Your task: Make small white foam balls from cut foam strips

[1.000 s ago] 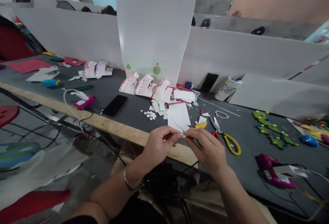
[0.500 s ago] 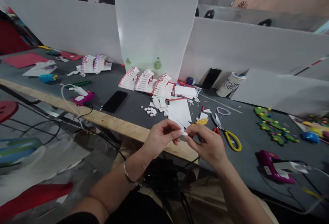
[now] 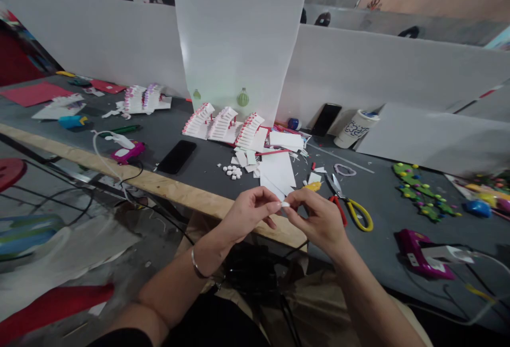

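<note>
A tiny white piece (image 3: 285, 204), its kind too small to make out, is pinched between the fingertips of my left hand (image 3: 255, 210) and my right hand (image 3: 316, 217), above the table's front edge. Both hands are closed on it. Beyond them lie a white sheet (image 3: 278, 171), a heap of white scraps (image 3: 246, 158) and a cluster of small white pellets (image 3: 232, 171). Three white fan-shaped paper models with red tips (image 3: 249, 130) stand farther back. Just past my right hand are scissors (image 3: 346, 202) with one red and one yellow handle, and a yellow tool (image 3: 313, 186).
A black phone (image 3: 177, 157) lies on the left; another phone (image 3: 326, 119) leans at the back beside a patterned white cup (image 3: 356, 129). Magenta devices with cords (image 3: 422, 255) sit at both sides. Green beaded decorations (image 3: 424, 192) lie right. A tall white board (image 3: 241, 44) stands behind.
My fingers have shifted slightly around the white piece, which now shows as a small rounded bit. The whole view has moved a little; the things on the table stay put.
</note>
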Available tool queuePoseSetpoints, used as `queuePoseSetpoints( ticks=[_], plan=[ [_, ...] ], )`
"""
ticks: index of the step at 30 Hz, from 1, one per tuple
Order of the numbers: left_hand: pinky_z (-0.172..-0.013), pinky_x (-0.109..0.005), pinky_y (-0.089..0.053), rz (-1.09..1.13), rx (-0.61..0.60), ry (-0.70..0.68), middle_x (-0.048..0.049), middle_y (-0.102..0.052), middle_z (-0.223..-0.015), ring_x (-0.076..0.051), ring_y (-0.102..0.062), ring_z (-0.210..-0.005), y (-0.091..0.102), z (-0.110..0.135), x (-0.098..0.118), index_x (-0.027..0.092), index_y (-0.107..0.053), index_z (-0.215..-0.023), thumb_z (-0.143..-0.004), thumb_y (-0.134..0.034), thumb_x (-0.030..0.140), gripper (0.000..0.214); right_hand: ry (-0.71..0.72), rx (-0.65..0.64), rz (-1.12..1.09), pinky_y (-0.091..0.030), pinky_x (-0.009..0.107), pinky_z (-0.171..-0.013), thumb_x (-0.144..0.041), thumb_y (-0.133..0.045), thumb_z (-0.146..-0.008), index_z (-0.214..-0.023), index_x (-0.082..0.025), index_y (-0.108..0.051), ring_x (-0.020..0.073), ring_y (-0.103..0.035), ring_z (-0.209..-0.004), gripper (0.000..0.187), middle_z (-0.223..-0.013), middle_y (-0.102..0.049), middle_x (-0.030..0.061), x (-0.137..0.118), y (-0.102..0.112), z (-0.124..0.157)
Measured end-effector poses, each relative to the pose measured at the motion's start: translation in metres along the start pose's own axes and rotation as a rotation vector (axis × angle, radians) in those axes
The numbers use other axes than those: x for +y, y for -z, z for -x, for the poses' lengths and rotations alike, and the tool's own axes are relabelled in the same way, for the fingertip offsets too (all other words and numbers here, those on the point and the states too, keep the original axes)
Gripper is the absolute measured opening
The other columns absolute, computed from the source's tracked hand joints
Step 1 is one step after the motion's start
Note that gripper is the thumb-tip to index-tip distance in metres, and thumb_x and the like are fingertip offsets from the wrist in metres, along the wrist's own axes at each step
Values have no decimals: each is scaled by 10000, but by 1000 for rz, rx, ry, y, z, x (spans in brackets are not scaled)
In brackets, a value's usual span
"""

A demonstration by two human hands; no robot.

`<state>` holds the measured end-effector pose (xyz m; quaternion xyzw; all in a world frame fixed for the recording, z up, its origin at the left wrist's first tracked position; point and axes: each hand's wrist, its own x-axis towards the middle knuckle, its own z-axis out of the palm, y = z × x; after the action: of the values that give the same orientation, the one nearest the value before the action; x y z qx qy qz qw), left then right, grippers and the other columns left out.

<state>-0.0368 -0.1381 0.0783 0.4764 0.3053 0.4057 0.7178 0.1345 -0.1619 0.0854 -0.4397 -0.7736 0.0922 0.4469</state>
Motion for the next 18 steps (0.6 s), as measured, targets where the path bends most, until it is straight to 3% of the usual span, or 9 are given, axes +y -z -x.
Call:
queuePoseSetpoints(
  ticks=[4,9,14,18],
  plan=[
    [-603,-201,-482,186,-47,137,-32,-621,-818,-79,-555,-641,10,0,-8,121,-610,-685,-655,-799,275,246,-156,-82,-201,-473,204,-555,-208,-613,-811,-796,-195,-612,106,-584,-579,20,-661,-638,-14,0,-6,3],
    [-590,-173,-425,259,-103,326,4,-592,-655,-75,-541,-605,32,6,-18,132,-565,-623,-623,-827,254,289,-271,-234,-408,-451,199,-570,-209,-649,-798,-802,-174,-647,95,-550,-609,36,-701,-607,-14,-2,-19,3],
    [-664,-215,-452,343,-168,327,-6,-620,-691,-112,-580,-674,40,8,-24,143,-550,-611,-613,-828,243,295,-301,-252,-454,-402,192,-546,-200,-705,-760,-792,-164,-698,79,-489,-594,49,-701,-524,-30,0,-25,1],
    [-682,-231,-471,452,-132,302,14,-612,-678,-107,-580,-658,36,2,-31,152,-549,-614,-624,-822,212,279,-343,-190,-401,-371,192,-514,-211,-717,-755,-790,-171,-711,75,-443,-557,53,-661,-484,-46,5,-32,0]
  ],
)
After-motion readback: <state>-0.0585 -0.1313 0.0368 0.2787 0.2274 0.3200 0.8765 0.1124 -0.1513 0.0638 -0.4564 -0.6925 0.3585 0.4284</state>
